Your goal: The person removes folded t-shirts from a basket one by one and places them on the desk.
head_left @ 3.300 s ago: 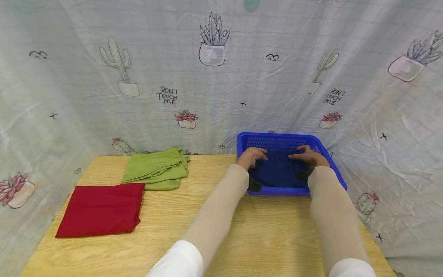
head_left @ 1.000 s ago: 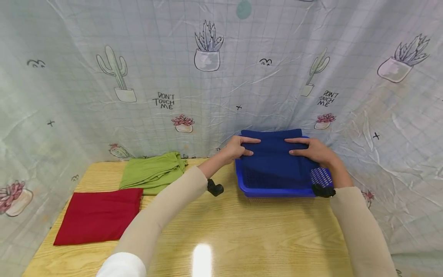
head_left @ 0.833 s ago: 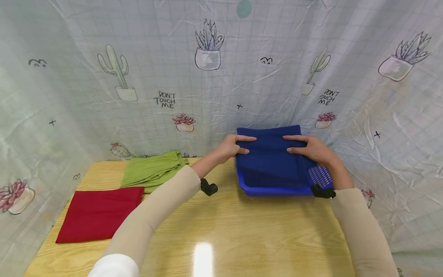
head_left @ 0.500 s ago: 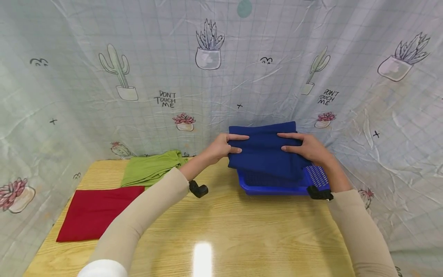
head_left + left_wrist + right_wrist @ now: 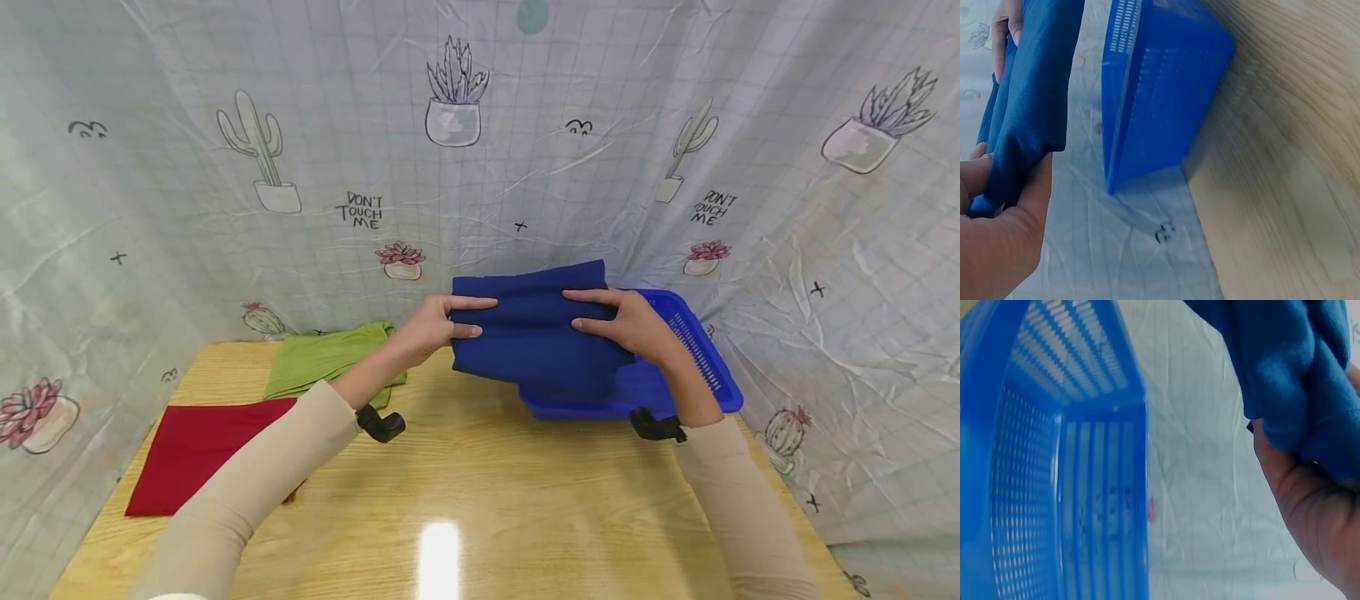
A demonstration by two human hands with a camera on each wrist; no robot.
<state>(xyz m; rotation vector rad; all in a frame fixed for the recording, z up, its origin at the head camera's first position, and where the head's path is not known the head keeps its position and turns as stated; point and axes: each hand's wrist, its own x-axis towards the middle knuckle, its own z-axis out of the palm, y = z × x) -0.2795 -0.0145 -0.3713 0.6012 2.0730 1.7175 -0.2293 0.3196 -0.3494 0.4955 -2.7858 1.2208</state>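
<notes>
A folded navy-blue cloth (image 5: 532, 333) is held up in the air by both hands, overlapping the left part of the blue plastic basket (image 5: 708, 350) in the head view. My left hand (image 5: 431, 327) pinches the cloth's left edge between thumb and fingers. At its right edge my right hand (image 5: 633, 321) grips it the same way. In the left wrist view the cloth (image 5: 1041, 87) hangs apart from the basket (image 5: 1166, 87). The right wrist view shows the slatted inside of the basket (image 5: 1097, 506), with no cloth in the part seen.
On the left of the wooden table (image 5: 480, 492) lies a folded red cloth (image 5: 195, 450), partly behind the left sleeve. A folded green cloth (image 5: 322, 358) lies behind it. A patterned curtain (image 5: 480, 167) hangs along the back and sides.
Both hands went into the basket, took hold of the navy cloth and lifted it out. Cloth and hands have since moved left, uncovering the basket's right part.
</notes>
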